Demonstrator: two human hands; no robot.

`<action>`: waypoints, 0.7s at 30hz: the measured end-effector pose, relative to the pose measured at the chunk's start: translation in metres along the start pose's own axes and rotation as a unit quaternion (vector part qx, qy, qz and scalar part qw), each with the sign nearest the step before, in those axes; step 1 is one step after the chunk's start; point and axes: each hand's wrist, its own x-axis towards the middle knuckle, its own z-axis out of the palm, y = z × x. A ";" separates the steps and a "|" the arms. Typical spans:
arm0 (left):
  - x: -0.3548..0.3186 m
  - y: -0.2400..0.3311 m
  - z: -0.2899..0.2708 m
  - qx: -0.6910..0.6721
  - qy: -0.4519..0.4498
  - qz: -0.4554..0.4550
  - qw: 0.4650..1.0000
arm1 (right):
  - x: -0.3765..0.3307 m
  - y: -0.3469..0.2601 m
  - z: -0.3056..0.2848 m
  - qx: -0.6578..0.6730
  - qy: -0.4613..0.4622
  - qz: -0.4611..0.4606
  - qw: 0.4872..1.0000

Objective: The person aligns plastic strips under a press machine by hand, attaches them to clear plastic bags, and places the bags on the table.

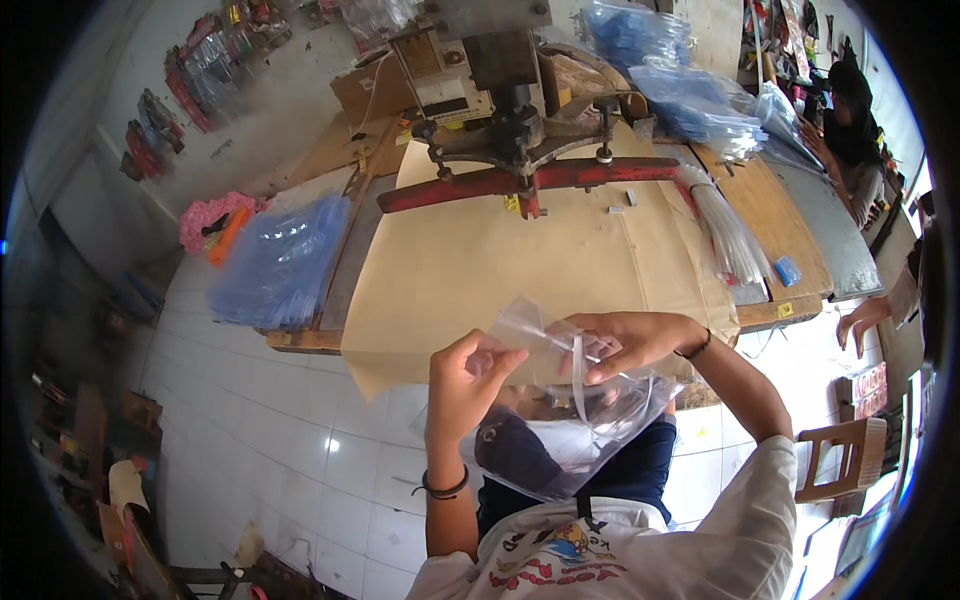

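A clear plastic bag (pixel 570 455) hangs in front of my body, above my lap, at the near edge of the brown paper-covered table. On its left, my left hand (pixel 468 378) pinches the upper part of the film between thumb and fingers. My right hand (pixel 632 342) grips the bag's top from the right, its fingers curled. A narrow whitish strip (pixel 580 378) runs down the film beside the right fingers. One corner of clear film sticks up between the hands. Whether the strip is joined to the bag I cannot tell.
A press-like machine with a red bar (pixel 600 173) stands over the brown paper (pixel 480 255). Bluish plastic sheets (pixel 285 265) lie at left, more plastic stacks (pixel 695 110) at back right. Clear strips (pixel 725 230) lie right of the paper. Another person (pixel 850 130) sits far right.
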 end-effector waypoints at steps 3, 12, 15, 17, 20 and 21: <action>-0.008 0.002 -0.020 -0.020 -0.093 -0.001 0.995 | -0.010 -0.031 0.018 -0.137 0.107 0.045 0.984; 0.015 0.001 0.012 -0.163 -0.013 0.026 0.986 | -0.045 -0.063 0.017 -0.302 0.220 0.038 0.927; 0.012 -0.006 0.016 -0.168 -0.009 0.008 0.986 | -0.073 -0.068 0.021 -0.281 0.216 0.119 0.928; 0.007 -0.010 0.014 -0.181 -0.015 0.001 0.983 | -0.089 -0.070 0.026 -0.341 0.222 0.084 0.910; 0.008 -0.019 0.016 -0.191 -0.112 0.059 0.973 | -0.119 -0.088 0.033 -0.388 0.264 0.098 0.877; 0.014 -0.021 0.015 -0.197 -0.118 0.060 0.971 | -0.134 -0.094 0.033 -0.408 0.298 0.071 0.860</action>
